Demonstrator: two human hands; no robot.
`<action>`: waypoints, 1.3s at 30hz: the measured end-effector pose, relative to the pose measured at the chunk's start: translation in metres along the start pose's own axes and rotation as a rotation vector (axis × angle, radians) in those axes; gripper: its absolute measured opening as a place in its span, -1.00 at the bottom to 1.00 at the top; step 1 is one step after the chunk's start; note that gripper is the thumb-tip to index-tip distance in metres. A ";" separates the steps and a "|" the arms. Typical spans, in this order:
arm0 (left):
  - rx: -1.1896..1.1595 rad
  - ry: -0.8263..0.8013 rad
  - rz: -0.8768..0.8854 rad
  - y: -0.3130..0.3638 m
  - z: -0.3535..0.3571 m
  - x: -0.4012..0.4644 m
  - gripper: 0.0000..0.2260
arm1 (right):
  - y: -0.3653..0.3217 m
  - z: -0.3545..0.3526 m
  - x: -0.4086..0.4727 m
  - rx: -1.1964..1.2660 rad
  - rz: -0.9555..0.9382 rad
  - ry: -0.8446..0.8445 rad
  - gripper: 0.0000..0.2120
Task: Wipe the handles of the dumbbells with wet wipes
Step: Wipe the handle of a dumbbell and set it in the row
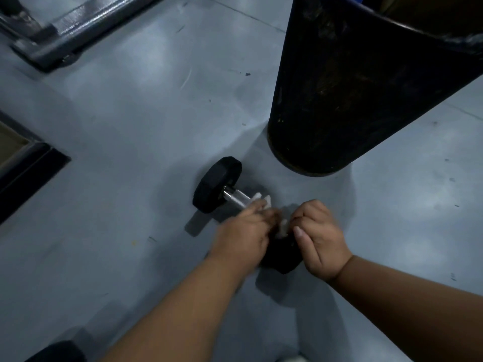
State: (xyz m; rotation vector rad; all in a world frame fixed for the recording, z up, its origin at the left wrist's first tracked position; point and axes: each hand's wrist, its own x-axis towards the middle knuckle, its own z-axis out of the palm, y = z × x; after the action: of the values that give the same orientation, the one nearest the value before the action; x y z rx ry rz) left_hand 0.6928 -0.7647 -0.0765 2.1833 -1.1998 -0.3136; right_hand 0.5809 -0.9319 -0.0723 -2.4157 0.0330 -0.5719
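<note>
A black hex dumbbell with a shiny metal handle lies on the grey floor, one head far left, the other near head under my hands. My left hand is blurred and holds a white wet wipe against the handle. My right hand has its fingers curled over the near head and pinches another bit of white wipe. Most of the handle is hidden by my hands.
A tall black bin stands just behind the dumbbell. A dark metal frame crosses the top left, and a dark-edged mat or platform sits at the left. Another black weight shows at the bottom left.
</note>
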 end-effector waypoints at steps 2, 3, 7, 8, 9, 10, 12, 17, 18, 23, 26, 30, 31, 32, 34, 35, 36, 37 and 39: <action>-0.012 0.051 -0.110 -0.015 -0.013 0.012 -0.69 | 0.006 -0.003 0.004 0.052 0.036 0.014 -0.62; -0.015 0.083 -0.153 -0.019 -0.017 0.016 -0.70 | 0.008 -0.003 0.005 0.057 0.041 0.013 -0.62; 0.008 0.142 -0.161 0.004 -0.003 0.012 -0.72 | 0.009 0.000 0.003 0.057 0.039 0.026 -0.61; 0.011 0.129 -0.070 0.016 0.002 0.007 -0.75 | 0.010 0.000 0.003 0.058 0.038 0.027 -0.60; -0.008 0.110 0.026 0.024 0.007 0.002 -0.73 | 0.011 0.000 0.004 0.054 0.037 0.027 -0.59; -0.031 0.076 0.096 0.026 0.011 -0.003 -0.69 | 0.011 0.000 0.004 0.049 0.037 0.029 -0.57; -0.024 0.033 0.138 0.017 0.008 -0.001 -0.67 | 0.013 0.000 0.005 0.047 0.033 0.034 -0.55; -0.038 0.142 -0.172 -0.022 -0.006 0.017 -0.66 | 0.013 -0.001 0.006 0.059 0.028 0.035 -0.60; -0.045 0.176 -0.214 -0.020 -0.006 0.018 -0.66 | 0.014 -0.001 0.005 0.061 0.026 0.039 -0.60; -0.021 0.168 -0.131 0.028 0.006 0.007 -0.74 | 0.014 0.000 0.006 0.067 0.024 0.051 -0.61; 0.019 0.090 0.099 0.023 0.007 0.003 -0.69 | 0.013 0.000 0.006 0.063 0.027 0.046 -0.62; 0.039 0.021 -0.070 -0.013 -0.007 0.016 -0.71 | 0.013 0.000 0.007 0.072 0.020 0.046 -0.61; 0.003 0.077 -0.142 -0.019 -0.009 0.019 -0.69 | 0.013 0.000 0.006 0.068 0.022 0.047 -0.61; -0.036 0.131 -0.200 -0.021 -0.009 0.021 -0.69 | 0.013 0.000 0.006 0.066 0.024 0.047 -0.60; -0.060 0.191 -0.241 -0.011 0.001 0.019 -0.72 | 0.013 0.000 0.006 0.065 0.027 0.047 -0.61; -0.069 0.201 -0.232 -0.001 0.009 0.015 -0.73 | 0.012 0.000 0.006 0.063 0.025 0.046 -0.61; -0.088 0.194 -0.206 0.012 0.014 0.013 -0.73 | 0.013 -0.001 0.006 0.059 0.023 0.044 -0.62; -0.110 0.182 -0.165 0.024 0.018 0.009 -0.71 | 0.013 -0.001 0.006 0.054 0.023 0.037 -0.61; -0.133 0.169 -0.037 0.031 0.019 0.004 -0.70 | 0.013 -0.002 0.007 0.046 0.027 0.021 -0.60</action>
State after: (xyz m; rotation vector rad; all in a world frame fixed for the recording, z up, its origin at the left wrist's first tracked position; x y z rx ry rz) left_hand 0.6650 -0.7882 -0.0713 2.0742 -1.0173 -0.2129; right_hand 0.5879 -0.9448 -0.0760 -2.3608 0.0611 -0.5797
